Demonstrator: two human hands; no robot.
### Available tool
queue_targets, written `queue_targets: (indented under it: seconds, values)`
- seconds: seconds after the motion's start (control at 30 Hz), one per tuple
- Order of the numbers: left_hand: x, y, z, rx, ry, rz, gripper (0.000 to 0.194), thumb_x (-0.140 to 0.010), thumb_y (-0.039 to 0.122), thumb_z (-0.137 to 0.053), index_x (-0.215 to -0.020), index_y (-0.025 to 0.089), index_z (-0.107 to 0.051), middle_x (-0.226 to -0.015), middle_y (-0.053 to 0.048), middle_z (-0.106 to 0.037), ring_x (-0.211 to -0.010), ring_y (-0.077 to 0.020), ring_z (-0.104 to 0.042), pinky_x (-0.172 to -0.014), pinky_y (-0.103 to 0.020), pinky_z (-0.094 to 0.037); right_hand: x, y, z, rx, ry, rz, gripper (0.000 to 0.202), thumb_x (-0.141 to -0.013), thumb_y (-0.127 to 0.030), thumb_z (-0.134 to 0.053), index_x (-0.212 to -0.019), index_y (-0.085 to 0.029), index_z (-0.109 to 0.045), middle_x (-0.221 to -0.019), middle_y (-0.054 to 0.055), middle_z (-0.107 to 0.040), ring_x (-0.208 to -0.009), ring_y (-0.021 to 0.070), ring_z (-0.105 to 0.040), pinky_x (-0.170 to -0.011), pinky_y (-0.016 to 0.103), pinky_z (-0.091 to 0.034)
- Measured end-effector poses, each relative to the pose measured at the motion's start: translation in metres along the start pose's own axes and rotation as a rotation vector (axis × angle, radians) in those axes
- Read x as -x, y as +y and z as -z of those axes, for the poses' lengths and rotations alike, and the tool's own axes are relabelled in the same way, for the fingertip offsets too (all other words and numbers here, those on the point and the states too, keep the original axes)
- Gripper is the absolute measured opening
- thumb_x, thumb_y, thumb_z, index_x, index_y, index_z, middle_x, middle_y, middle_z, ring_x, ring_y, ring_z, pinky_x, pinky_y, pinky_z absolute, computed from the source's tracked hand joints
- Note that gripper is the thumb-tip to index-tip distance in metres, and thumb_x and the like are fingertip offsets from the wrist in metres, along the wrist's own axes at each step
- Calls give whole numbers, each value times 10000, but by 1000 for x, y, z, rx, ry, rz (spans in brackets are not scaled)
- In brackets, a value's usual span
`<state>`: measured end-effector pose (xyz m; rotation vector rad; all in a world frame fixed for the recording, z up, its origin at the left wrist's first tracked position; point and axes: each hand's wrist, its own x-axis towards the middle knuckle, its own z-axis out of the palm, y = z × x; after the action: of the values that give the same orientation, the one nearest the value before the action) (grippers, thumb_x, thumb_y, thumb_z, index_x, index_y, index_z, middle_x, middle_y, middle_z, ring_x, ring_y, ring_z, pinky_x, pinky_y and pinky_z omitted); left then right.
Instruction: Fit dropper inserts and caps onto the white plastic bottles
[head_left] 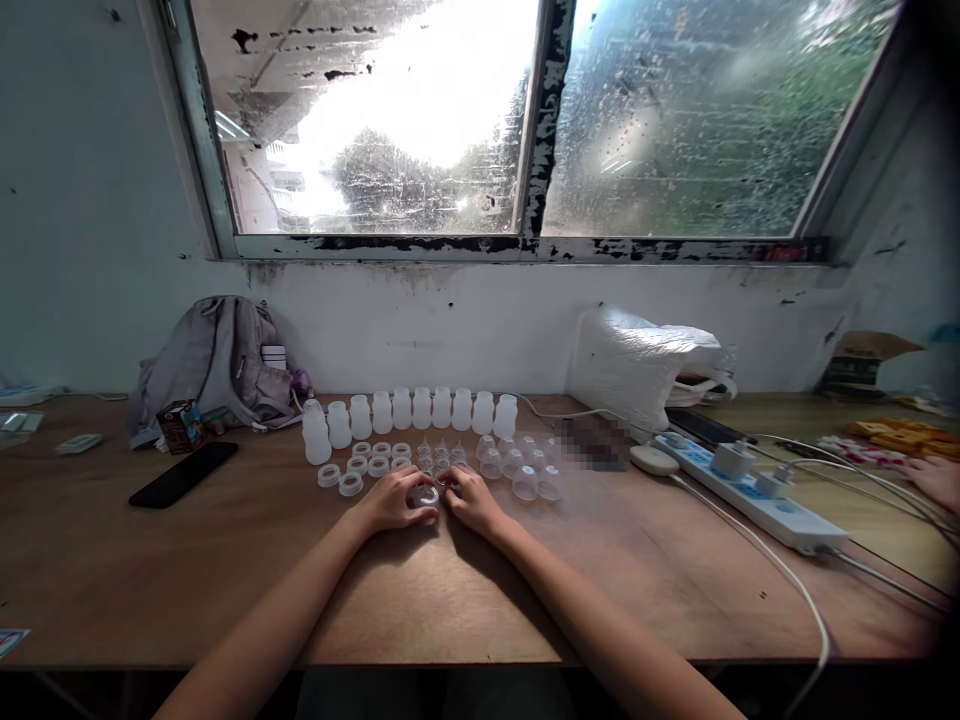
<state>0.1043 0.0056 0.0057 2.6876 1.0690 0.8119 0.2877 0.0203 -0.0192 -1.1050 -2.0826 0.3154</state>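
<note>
My left hand (397, 498) has its fingers curled round a small clear round part (424, 496) on the wooden table. Close beside it, my right hand (471, 496) bends its fingers over the front of a group of clear nipple-shaped pieces (442, 455); whatever its fingertips touch is too small to name. Behind the hands stands a row of frosted bottles (422, 408), the leftmost one (316, 432) with a top on it. White rings (350, 484) lie to the left of the nipple-shaped pieces, and clear domed caps (525, 483) are to the right.
A grey backpack (217, 365), a small box (180, 427) and a black phone (184, 474) are at left. At right are a white bag (637, 365), a power strip (757, 500) with cables, and another person's hand (937, 480) at the edge.
</note>
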Motion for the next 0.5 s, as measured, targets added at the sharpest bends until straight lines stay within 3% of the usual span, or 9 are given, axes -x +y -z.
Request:
queue_targets:
  seconds: [0.2, 0.37, 0.5]
  values:
    - [1, -2, -2, -47, -20, -6, 442, -635, 469, -598, -974, 191, -544, -892, -44, -560, -856, -191, -495, -754, -290, -395, 0, 0, 0, -7, 1, -11, 197, -661, -84, -437, -788, -165, -563, -783, 48, -582, -770, 155, -511, -714, 264, -386]
    - [0, -2, -5, 42, 108, 54, 222, -782, 362, -448, -825, 176, -562, -806, -36, -546, -749, -143, -502, -700, -261, -395, 1, -3, 2, -31, -7, 26, 211, -664, -73, -434, -805, -165, -561, -786, 48, -578, -773, 157, -506, -713, 269, -390]
    - [-4, -1, -11, 248, 246, 194, 234, -819, 339, -384, -762, 160, -524, -645, 6, -510, -587, -102, -467, -567, -218, -377, 2, -12, 6, -121, -48, 138, 322, -640, -67, -472, -939, -176, -526, -850, 39, -564, -800, 148, -495, -720, 259, -392]
